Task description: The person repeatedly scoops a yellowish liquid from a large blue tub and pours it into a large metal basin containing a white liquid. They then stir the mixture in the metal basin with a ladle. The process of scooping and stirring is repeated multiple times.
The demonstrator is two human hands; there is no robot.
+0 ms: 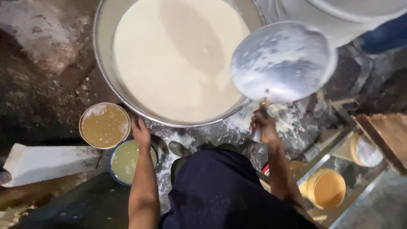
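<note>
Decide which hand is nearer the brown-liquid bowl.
Left. The left hand rests just right of the brown-liquid bowl; the right hand holds a ladle far across the frame.

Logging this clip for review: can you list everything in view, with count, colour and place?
basin: one, metal, top centre, full of cream batter
pan: one, grey, batter-smeared, over the basin's right rim
brown-liquid bowl: one, left of the basin's near edge
yellow-green-liquid bowl: one, blue-rimmed, just below it
white slab: one, lower left
orange tubs: two, lower right
floor: dark, flour-spattered
left hand: at the basin's near rim
right hand: gripping the pan's handle
</note>
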